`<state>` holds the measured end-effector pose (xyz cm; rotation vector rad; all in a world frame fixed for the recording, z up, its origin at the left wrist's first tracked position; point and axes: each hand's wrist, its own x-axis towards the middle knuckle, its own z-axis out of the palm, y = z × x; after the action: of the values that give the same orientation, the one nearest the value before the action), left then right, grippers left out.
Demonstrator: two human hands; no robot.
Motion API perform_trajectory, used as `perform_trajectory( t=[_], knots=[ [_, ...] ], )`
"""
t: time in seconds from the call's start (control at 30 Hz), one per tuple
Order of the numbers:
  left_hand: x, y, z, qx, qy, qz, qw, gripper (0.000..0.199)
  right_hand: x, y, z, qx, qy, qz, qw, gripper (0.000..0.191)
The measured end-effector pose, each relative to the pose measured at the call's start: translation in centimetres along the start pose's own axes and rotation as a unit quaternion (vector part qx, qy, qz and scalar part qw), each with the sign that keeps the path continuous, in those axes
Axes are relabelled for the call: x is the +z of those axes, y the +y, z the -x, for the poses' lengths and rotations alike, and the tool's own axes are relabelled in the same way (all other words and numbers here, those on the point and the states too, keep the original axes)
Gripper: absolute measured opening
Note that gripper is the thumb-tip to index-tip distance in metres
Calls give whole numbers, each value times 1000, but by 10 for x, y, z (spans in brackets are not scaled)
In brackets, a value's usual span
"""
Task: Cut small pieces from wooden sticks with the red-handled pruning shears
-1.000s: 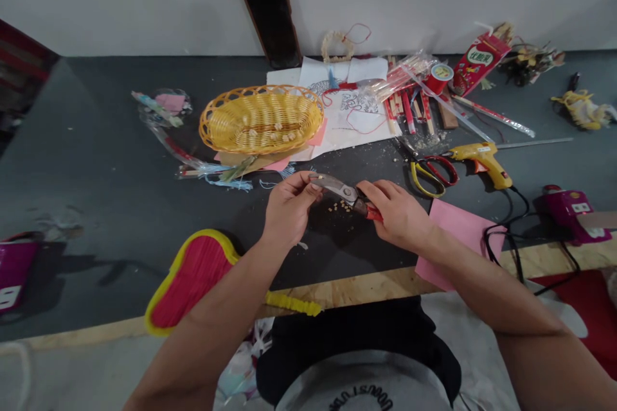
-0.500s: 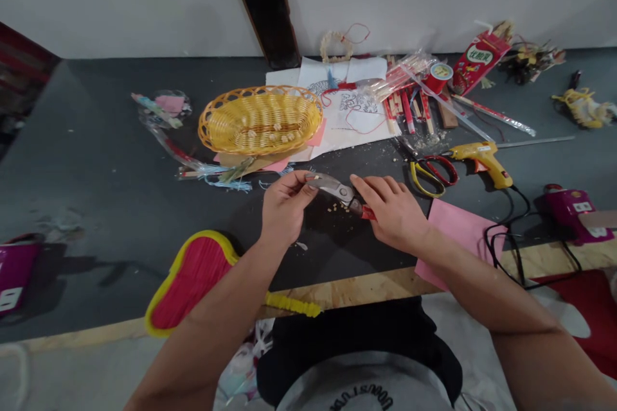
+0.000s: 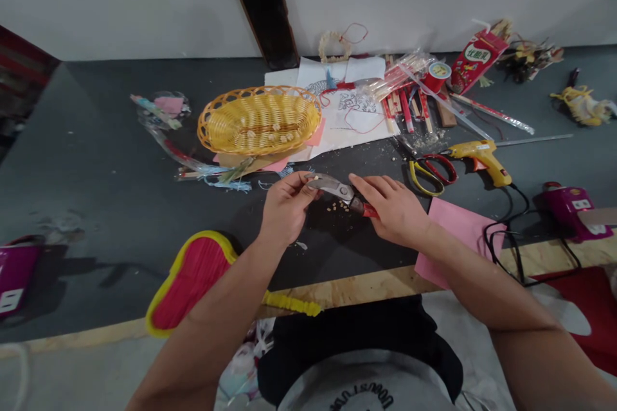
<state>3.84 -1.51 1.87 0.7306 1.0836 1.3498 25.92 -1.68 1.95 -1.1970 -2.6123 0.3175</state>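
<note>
My right hand [image 3: 398,209] is wrapped round the red handle of a pair of pruning shears [image 3: 341,189], whose metal jaws point left. At the tip of the jaws, my left hand [image 3: 286,205] has thumb and forefinger pinched together. A tiny pale end shows there between the blades, but the rest of the piece is hidden by the fingers. Below the shears, several small tan cut bits [image 3: 339,207] lie on the dark table. Beyond my hands stands a yellow woven basket [image 3: 260,119] with a few pale pieces inside.
Right of my hands lie scissors [image 3: 427,174], a yellow glue gun [image 3: 482,159] with a black cord, and pink paper [image 3: 457,231]. Chopsticks, a thread spool [image 3: 438,77] and a drink carton [image 3: 477,61] are at the back. A red-and-yellow fan-like piece [image 3: 197,276] lies by my left forearm.
Both hands and the shears stay almost in place. The whole view has shifted very slightly.
</note>
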Motion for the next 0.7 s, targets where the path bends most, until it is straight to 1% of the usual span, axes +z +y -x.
perform_trajectory(
  t=[0.07, 0.2, 0.37, 0.47, 0.6, 0.7],
  knots=[
    [0, 0, 0, 2, -4, -1, 1000, 33, 2, 1, 0, -3, 8, -10, 1000, 69],
    [1, 0, 0, 0, -2, -13, 1000, 34, 3, 1, 0, -11, 22, -21, 999, 56],
    [3, -3, 2, -9, 13, -5, 1000, 40, -1, -1, -1, 2, 2, -8, 1000, 48],
    [2, -5, 1, -7, 13, -3, 1000, 39, -1, -1, -2, 20, -6, 7, 1000, 50],
    [-3, -7, -2, 23, 5, -10, 1000, 34, 1, -2, -4, 38, 0, 29, 999, 59],
    [-4, -8, -2, 48, 22, -24, 998, 31, 1, -3, -4, 37, -6, 39, 999, 64]
  ],
)
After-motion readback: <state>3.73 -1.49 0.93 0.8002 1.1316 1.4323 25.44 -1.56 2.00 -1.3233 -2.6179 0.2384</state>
